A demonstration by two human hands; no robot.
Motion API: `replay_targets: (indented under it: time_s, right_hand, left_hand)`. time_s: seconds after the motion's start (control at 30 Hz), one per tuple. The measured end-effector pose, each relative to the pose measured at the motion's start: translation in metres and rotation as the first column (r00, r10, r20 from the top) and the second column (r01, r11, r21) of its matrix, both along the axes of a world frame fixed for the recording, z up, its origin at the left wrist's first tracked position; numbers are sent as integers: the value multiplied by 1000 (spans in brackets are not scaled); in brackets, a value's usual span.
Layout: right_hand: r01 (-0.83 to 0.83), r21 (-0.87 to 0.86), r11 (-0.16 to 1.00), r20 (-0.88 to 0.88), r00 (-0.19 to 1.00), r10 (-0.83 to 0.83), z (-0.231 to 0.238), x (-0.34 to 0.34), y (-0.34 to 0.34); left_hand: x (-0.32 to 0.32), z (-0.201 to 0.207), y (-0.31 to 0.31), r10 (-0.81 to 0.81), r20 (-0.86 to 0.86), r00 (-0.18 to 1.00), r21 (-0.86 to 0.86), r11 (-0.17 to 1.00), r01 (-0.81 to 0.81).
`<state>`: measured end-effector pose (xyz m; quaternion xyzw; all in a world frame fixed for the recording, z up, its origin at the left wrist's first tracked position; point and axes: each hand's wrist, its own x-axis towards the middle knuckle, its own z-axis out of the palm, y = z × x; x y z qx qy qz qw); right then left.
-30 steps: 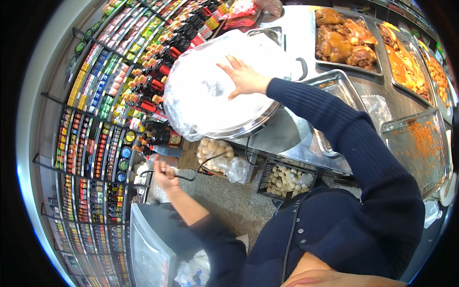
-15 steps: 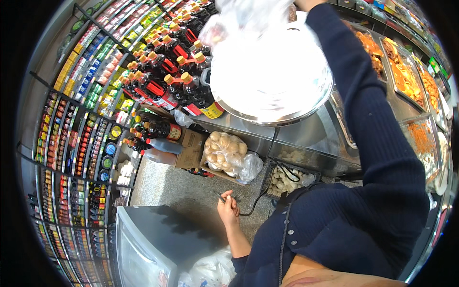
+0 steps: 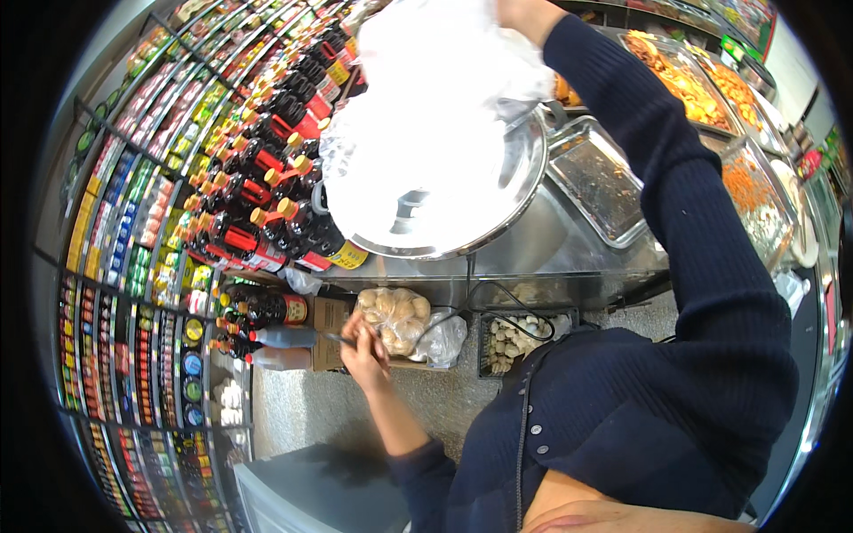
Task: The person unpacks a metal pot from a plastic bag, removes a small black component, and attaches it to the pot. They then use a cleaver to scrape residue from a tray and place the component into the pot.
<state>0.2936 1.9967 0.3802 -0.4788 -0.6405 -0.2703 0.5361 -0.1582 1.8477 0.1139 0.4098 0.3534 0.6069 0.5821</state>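
My right hand (image 3: pixel 530 16) reaches to the top edge, at the upper end of a clear plastic bag (image 3: pixel 522 75) that hangs over a large metal bowl (image 3: pixel 526 191). The hand appears closed on the plastic, though glare hides its fingertips. White glare also washes out most of the bowl's inside. My left hand (image 3: pixel 366 354) is closed around a thin black cable (image 3: pixel 425 336), whose short end sticks out past the fingers. It is in front of a bag of round tan vegetables (image 3: pixel 394 315) in a cardboard box.
Dark sauce bottles (image 3: pixel 267 191) crowd the counter left of the bowl. An almost bare metal tray (image 3: pixel 600 182) and trays of orange food (image 3: pixel 680 80) lie to the right. Below are a crate of pale vegetables (image 3: pixel 515 342) and a grey cabinet (image 3: pixel 324 493); packed shelves (image 3: pixel 133 293) line the left.
My left hand has moved up and left with the cable, to the bagged vegetables. My right hand has shifted left, and the plastic now spreads lower across the bowl. The whole view has shifted.
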Motion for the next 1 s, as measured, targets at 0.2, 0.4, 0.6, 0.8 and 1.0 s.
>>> replay_targets:
  time_s: [0.2,0.4,0.6,0.8,1.0]
  right_hand:
    - [20,154,988,-8,1000,-19,-10,8,51]
    - [-329,-611,720,-621,764,-178,-156,91,27]
    - [-900,-357,251,-930,316,-186,-271,161,29]
    - [-924,265,276,-917,-330,-225,-273,156,32]
    - [-891,419,174,-879,-446,-171,-213,148,-10]
  left_hand:
    - [31,23,117,174,-43,984,176,971,-164]
    - [47,-3,206,151,-78,986,-61,986,-155]
    - [52,-41,264,130,-30,991,-80,988,-132]
    - [33,-49,277,-41,95,995,-195,979,59]
    - [44,-42,200,29,141,990,-167,986,-5]
